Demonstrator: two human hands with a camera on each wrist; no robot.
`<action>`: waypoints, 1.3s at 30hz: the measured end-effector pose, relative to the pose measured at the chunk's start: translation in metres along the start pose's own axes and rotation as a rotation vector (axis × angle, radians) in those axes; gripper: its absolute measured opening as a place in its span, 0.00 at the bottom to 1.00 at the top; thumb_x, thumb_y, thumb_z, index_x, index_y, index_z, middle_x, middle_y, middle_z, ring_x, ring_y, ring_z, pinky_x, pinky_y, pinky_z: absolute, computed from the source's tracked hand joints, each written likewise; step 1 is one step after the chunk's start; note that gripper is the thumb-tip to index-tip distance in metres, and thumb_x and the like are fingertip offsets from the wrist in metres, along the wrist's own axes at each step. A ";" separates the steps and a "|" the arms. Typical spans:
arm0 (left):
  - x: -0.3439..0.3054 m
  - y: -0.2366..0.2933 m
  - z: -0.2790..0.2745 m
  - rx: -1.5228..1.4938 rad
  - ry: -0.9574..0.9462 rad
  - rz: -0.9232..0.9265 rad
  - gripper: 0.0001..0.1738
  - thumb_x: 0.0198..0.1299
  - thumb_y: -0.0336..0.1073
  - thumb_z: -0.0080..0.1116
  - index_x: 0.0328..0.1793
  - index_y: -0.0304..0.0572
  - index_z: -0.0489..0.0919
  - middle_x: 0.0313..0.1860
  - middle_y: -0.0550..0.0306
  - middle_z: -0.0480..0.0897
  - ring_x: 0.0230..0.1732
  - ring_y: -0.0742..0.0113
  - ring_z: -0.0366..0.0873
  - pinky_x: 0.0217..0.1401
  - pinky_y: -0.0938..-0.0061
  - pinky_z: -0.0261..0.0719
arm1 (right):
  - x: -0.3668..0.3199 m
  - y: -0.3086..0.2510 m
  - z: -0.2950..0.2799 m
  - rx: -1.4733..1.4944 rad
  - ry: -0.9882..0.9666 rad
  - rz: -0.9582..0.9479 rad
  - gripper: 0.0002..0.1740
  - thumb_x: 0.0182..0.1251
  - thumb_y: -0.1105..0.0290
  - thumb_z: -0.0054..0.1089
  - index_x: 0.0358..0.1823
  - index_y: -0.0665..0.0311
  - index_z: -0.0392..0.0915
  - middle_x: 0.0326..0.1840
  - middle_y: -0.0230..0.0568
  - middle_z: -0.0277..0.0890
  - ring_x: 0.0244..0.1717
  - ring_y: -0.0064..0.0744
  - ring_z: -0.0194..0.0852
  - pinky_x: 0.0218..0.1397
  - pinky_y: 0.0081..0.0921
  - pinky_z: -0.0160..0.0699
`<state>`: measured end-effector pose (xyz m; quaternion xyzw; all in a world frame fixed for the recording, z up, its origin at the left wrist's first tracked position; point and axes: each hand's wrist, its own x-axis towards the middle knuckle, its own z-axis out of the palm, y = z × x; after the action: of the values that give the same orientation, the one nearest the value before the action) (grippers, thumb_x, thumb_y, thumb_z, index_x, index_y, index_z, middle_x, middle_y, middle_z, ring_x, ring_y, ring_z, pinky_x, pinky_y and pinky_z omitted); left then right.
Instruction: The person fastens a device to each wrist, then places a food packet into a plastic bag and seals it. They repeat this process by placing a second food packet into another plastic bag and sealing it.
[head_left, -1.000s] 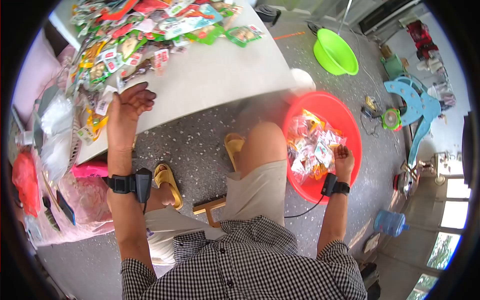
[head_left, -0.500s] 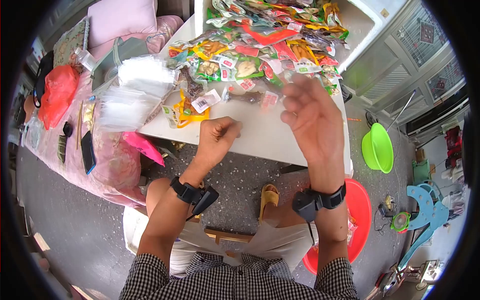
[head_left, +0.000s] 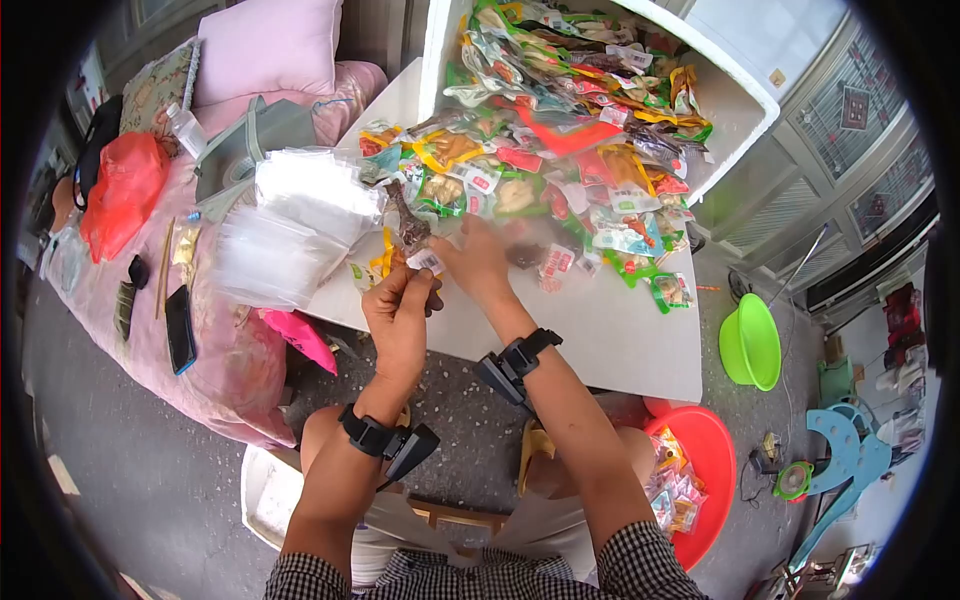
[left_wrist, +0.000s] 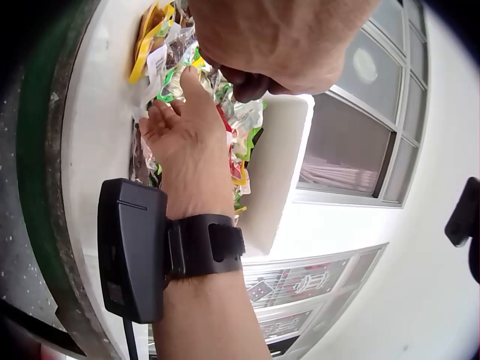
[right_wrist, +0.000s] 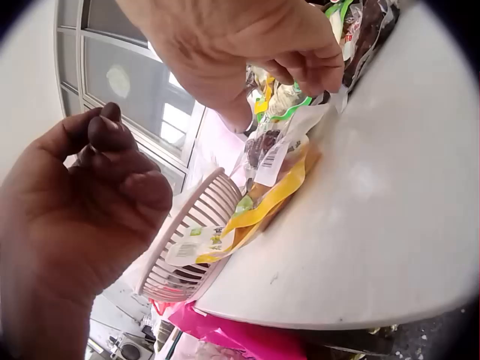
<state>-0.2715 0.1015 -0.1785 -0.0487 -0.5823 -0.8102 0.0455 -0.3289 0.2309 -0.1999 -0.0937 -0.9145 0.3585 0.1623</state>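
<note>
My right hand [head_left: 478, 265] reaches over a clear packet of dark food [head_left: 408, 222] with a white barcode label near the front of the white table [head_left: 610, 345]. In the right wrist view its thumb and fingers stand apart, fingertips right at the upper edge of the clear packet [right_wrist: 270, 150]. My left hand [head_left: 398, 318] is just left of it, above the table edge, fingers curled and thumb against them, nothing visible in them. A yellow-edged packet [right_wrist: 259, 217] lies beside the labelled one. Behind the hands spreads a heap of food packets [head_left: 520, 190].
A white foam box [head_left: 745, 110] on its side holds more packets. Clear plastic bags [head_left: 285, 240] lie at the left over a basket [right_wrist: 184, 240]. A red basin [head_left: 715, 450] with small packets stands on the floor at right, a green basin [head_left: 750, 345] beyond.
My right hand has come from the red basin up over the table, then left to the labelled packet. The left hand stays near the table's front, slightly lower left. The head view has turned toward the table.
</note>
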 end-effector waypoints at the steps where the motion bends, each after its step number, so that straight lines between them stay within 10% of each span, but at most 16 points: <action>1: 0.001 0.001 0.001 -0.005 0.006 -0.001 0.11 0.59 0.33 0.53 0.29 0.33 0.80 0.19 0.60 0.77 0.20 0.77 0.71 0.25 0.81 0.64 | 0.000 -0.003 0.004 -0.062 -0.015 -0.002 0.37 0.49 0.57 0.67 0.55 0.74 0.66 0.50 0.53 0.72 0.53 0.51 0.68 0.55 0.42 0.69; 13: 0.005 -0.003 0.002 0.024 -0.014 -0.019 0.13 0.60 0.34 0.53 0.27 0.33 0.79 0.18 0.62 0.76 0.20 0.79 0.71 0.24 0.83 0.64 | 0.003 0.010 -0.001 0.314 0.098 0.087 0.17 0.50 0.68 0.64 0.41 0.69 0.77 0.35 0.52 0.78 0.39 0.46 0.78 0.46 0.34 0.74; 23: -0.010 -0.023 0.010 0.572 -0.515 -0.024 0.10 0.58 0.32 0.55 0.32 0.31 0.80 0.19 0.57 0.78 0.21 0.74 0.72 0.26 0.77 0.69 | -0.014 0.067 -0.075 -0.189 0.241 0.148 0.13 0.52 0.70 0.61 0.39 0.67 0.76 0.40 0.45 0.78 0.44 0.46 0.74 0.49 0.40 0.72; 27: -0.016 -0.017 0.014 0.663 -0.574 0.026 0.11 0.55 0.34 0.56 0.32 0.30 0.79 0.16 0.51 0.75 0.19 0.71 0.70 0.25 0.72 0.69 | -0.007 0.040 -0.067 -0.365 0.395 -0.176 0.15 0.52 0.68 0.62 0.40 0.67 0.75 0.43 0.44 0.74 0.44 0.45 0.73 0.48 0.40 0.71; 36: -0.004 -0.017 0.000 0.389 -0.204 -0.030 0.10 0.53 0.31 0.53 0.26 0.30 0.79 0.15 0.55 0.76 0.18 0.74 0.71 0.23 0.76 0.67 | 0.028 -0.061 -0.003 0.513 -0.165 0.160 0.19 0.51 0.59 0.68 0.23 0.70 0.76 0.25 0.44 0.78 0.27 0.32 0.75 0.32 0.29 0.71; 39: 0.004 -0.003 -0.005 0.106 -0.024 -0.094 0.10 0.55 0.31 0.53 0.27 0.31 0.80 0.19 0.62 0.78 0.19 0.79 0.69 0.22 0.82 0.64 | 0.049 -0.067 0.014 0.207 -0.375 0.160 0.24 0.51 0.52 0.66 0.34 0.70 0.79 0.30 0.38 0.78 0.28 0.26 0.72 0.27 0.25 0.70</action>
<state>-0.2755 0.0973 -0.1821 -0.0285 -0.6264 -0.7790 0.0031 -0.3835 0.1877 -0.1520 -0.0807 -0.8766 0.4734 -0.0305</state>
